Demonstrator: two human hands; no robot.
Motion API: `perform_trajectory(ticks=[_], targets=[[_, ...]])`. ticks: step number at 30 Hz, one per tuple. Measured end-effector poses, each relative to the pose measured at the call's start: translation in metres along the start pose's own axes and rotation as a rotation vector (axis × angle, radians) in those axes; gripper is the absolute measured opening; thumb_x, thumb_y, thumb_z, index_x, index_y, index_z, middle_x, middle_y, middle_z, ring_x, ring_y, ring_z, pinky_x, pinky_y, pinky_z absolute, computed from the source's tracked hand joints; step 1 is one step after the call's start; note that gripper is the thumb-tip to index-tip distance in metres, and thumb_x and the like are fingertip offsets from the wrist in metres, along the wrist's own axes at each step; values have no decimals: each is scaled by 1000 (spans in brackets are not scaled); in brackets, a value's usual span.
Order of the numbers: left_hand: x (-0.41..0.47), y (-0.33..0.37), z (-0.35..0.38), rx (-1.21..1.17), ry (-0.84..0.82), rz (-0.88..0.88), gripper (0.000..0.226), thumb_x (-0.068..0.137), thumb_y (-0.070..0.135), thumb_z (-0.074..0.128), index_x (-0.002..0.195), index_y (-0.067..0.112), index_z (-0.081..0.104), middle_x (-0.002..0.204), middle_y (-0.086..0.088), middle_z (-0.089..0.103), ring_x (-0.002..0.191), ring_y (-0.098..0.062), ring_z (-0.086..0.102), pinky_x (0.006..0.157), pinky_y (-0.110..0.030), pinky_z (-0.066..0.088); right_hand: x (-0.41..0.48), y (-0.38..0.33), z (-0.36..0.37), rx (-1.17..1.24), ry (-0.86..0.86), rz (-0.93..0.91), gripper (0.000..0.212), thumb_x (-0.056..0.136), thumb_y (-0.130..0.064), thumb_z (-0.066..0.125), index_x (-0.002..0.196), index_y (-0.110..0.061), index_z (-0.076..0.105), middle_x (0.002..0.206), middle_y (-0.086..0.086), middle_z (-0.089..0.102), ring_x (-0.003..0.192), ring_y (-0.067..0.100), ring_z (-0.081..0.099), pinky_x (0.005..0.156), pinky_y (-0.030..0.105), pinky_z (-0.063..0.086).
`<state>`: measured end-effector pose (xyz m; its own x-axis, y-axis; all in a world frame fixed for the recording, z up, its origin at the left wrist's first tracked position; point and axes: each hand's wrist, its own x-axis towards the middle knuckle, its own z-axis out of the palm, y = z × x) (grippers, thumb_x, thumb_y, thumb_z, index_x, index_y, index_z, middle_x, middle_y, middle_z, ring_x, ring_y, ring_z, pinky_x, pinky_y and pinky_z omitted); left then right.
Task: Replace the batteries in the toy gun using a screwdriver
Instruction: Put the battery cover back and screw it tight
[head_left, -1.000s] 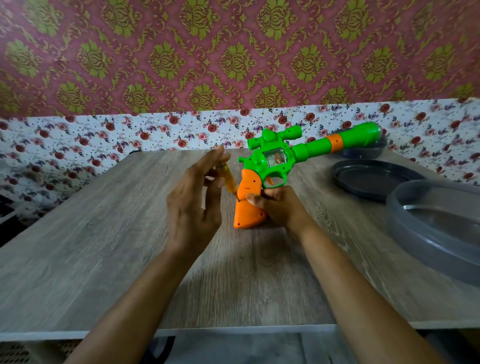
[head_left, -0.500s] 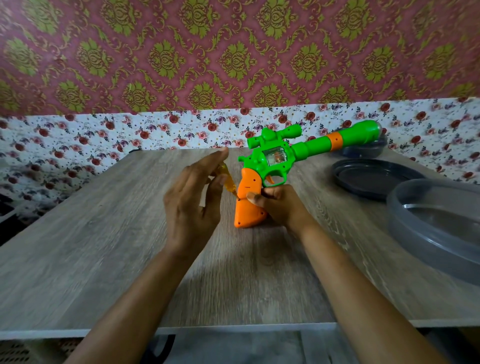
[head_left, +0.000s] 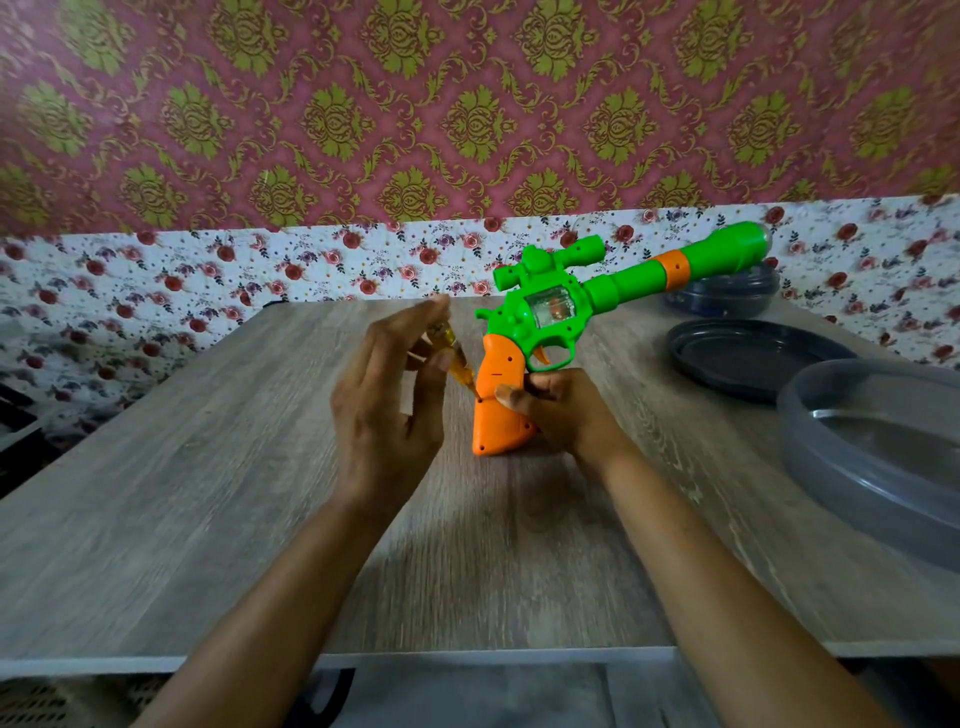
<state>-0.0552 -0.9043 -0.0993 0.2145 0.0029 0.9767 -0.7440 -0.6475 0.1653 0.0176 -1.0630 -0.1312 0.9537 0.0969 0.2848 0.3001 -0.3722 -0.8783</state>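
Observation:
A green toy gun (head_left: 550, 312) with an orange grip stands on its grip's butt on the wooden table (head_left: 208, 493), barrel pointing up to the right. My right hand (head_left: 561, 410) grips the orange handle from the right, thumb on its side. My left hand (head_left: 389, 395) pinches a small screwdriver (head_left: 457, 358) with a clear yellow handle between thumb and fingers; the other fingers are stretched out. The screwdriver's tip sits at a screw hole on the left side of the grip. Most of the screwdriver is hidden behind my left hand.
A dark round lid (head_left: 748, 358) lies at the right, with a dark container (head_left: 727, 296) behind it under the gun's muzzle. A large clear grey round container (head_left: 878, 452) sits at the right edge. The table's front edge is near my forearms.
My left hand's fingers have shifted slightly around the screwdriver, which stays at the grip. The gun and my right hand hold the same place.

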Motion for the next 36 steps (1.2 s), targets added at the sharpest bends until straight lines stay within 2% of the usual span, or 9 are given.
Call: perform_trajectory(ticks=[4, 7, 11, 19, 22, 25, 29, 32, 36], targets=[[0, 4, -1, -23, -20, 40, 29, 89, -4, 47, 114, 7, 60, 112, -2, 59, 106, -13, 59, 90, -18, 46, -1, -1, -1, -11, 8, -17, 20, 83, -22, 65, 85, -3, 72, 70, 5, 58, 68, 11, 51, 73, 31, 45], [-2, 2, 0, -50, -35, 47, 22, 90, 5, 55, 110, 11, 62, 113, 0, 59, 104, -10, 58, 84, -21, 48, -2, -1, -2, -21, 17, -39, 22, 84, -22, 65, 90, -2, 72, 76, 9, 63, 75, 15, 56, 79, 38, 50], [-1, -1, 0, -21, 4, 15, 17, 89, 14, 61, 106, 14, 59, 99, -1, 53, 88, -2, 52, 72, -12, 45, -1, 0, -1, -21, 26, -49, 24, 83, -22, 66, 89, 0, 72, 74, 9, 62, 74, 15, 54, 79, 42, 51], [1, 6, -2, -12, -24, 25, 29, 89, -1, 48, 114, 6, 61, 114, -5, 60, 110, -12, 58, 93, -16, 45, -1, 0, -1, -28, 28, -38, 26, 83, -23, 65, 87, 1, 71, 72, 11, 63, 71, 15, 54, 79, 43, 51], [1, 6, -2, -32, -8, 6, 21, 90, 9, 58, 110, 4, 64, 112, -7, 57, 99, -7, 58, 82, -17, 49, -1, 2, -1, -15, 34, -32, 27, 83, -23, 66, 89, 3, 70, 76, 19, 66, 73, 17, 55, 80, 47, 51], [0, 4, -2, -4, 14, -2, 18, 90, 12, 59, 101, 1, 68, 98, -4, 54, 85, -5, 53, 74, -11, 46, 0, 2, -1, -20, 27, -40, 29, 83, -22, 66, 88, 6, 69, 70, 12, 58, 70, 16, 51, 75, 45, 51], [1, 3, -1, 4, -3, -11, 30, 90, -4, 53, 117, 8, 60, 109, -6, 60, 101, -10, 59, 89, -16, 47, 0, 1, -2, -43, 17, -43, 27, 84, -22, 65, 88, 5, 70, 71, 10, 59, 71, 16, 52, 71, 33, 44], [1, 4, -1, 23, -30, 3, 32, 89, -8, 49, 116, 4, 60, 117, -5, 59, 116, -11, 54, 98, -16, 41, -1, 0, -2, -53, 16, -46, 26, 84, -21, 64, 86, 4, 70, 69, 9, 58, 70, 14, 52, 70, 30, 42], [0, 2, 0, 24, -23, 28, 23, 89, 7, 56, 109, 12, 66, 114, -4, 55, 106, -2, 51, 87, -11, 41, -2, 0, -2, -13, 16, -25, 21, 84, -21, 65, 93, -3, 72, 80, 12, 67, 78, 18, 59, 81, 42, 52]])
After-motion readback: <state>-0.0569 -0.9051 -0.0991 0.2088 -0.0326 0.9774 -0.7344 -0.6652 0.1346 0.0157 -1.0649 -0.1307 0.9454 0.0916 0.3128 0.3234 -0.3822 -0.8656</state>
